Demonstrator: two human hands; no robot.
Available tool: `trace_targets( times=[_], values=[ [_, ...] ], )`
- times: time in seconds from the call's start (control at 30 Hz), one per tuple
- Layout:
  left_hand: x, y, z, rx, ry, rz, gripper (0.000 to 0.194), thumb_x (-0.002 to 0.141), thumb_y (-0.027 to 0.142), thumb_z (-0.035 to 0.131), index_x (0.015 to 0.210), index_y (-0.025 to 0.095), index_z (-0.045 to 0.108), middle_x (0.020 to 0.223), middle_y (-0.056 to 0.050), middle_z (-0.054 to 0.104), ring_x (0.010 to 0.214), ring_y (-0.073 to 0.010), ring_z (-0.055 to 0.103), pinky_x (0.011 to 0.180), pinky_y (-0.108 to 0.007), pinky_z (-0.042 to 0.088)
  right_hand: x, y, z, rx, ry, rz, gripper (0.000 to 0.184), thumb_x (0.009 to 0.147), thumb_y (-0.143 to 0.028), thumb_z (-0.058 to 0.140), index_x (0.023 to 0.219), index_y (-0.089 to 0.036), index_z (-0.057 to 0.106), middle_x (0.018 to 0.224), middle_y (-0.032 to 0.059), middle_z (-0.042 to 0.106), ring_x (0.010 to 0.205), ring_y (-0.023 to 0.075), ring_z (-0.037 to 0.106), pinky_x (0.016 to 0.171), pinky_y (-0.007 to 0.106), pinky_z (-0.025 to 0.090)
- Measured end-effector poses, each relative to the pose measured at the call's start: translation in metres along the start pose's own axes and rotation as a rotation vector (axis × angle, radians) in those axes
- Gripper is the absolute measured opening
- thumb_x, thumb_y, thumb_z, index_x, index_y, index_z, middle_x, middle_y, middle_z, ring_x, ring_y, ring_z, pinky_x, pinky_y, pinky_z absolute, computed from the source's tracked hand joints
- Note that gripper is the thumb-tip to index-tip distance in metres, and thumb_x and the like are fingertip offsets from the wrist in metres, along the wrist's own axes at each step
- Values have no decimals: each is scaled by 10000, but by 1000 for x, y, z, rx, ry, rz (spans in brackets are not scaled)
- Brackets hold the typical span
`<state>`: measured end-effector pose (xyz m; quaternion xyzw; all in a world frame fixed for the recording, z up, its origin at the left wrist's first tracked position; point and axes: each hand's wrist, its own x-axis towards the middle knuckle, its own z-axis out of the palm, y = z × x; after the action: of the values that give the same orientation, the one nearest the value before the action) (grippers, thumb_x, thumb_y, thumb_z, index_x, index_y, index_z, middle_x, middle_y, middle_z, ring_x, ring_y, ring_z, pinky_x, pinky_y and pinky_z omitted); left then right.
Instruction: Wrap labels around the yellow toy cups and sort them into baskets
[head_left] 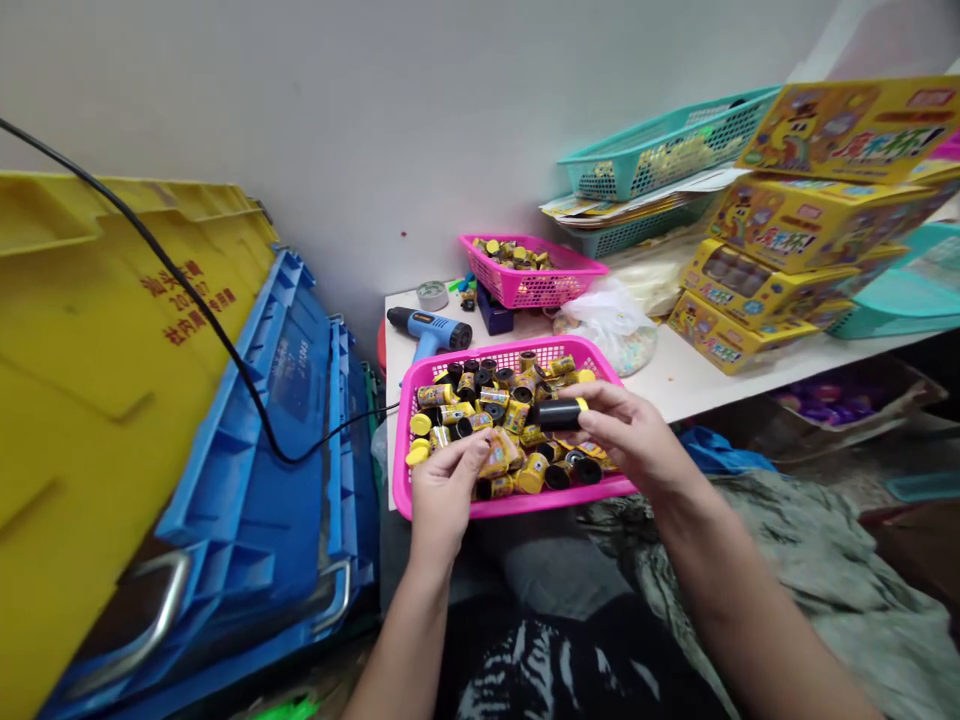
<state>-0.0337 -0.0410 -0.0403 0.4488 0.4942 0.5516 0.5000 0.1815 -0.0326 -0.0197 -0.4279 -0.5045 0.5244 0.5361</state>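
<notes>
My right hand (622, 430) holds a small black cylinder (556, 414) with a yellow end, gripped between thumb and fingers and lying level. In my left hand (450, 485), thumb and fingertips pinch a yellow printed wrapper (496, 453). Both hands hover over a pink plastic basket (402, 470) at the table's near edge. Heaped inside the basket are many little yellow-and-black canisters (531, 474), some standing and some on their sides. Just behind it lies a blue heat gun (431, 330), its handle partly hidden by the basket rim.
Farther back stand a second pink basket (517, 290), a roll of tape (432, 294) and a clear plastic bag (611, 325). Yellow printed boxes (787, 225) are stacked at right, near a teal basket (637, 165). Blue crates (247, 450) and a black cable (217, 325) are at left.
</notes>
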Motion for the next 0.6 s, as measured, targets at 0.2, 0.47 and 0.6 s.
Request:
trace_targets(
  times=[0.2,0.47,0.6],
  values=[
    [0,-4,8,11,-47,2,287,729,411,736,919,199,769,961,-80,765,920,-245,709,826,-359,578,-14,13,15,178,-58,22,256,762,-357,729,969,-218,672,803,1,672,626,105,627,616,235,534],
    [-4,-3,11,121,-88,111,220,779,382,698,910,222,772,995,-66,758,977,-219,690,902,-333,546,-23,12,12,219,-12,35,274,784,-402,705,974,-212,655,809,8,682,599,109,644,606,232,525],
    [-5,-4,10,80,-113,34,285,795,421,667,961,209,760,1077,-92,732,911,-242,707,708,-329,608,-24,10,13,142,-45,44,248,783,-361,712,965,-204,652,809,7,678,657,108,645,627,215,523]
  ],
)
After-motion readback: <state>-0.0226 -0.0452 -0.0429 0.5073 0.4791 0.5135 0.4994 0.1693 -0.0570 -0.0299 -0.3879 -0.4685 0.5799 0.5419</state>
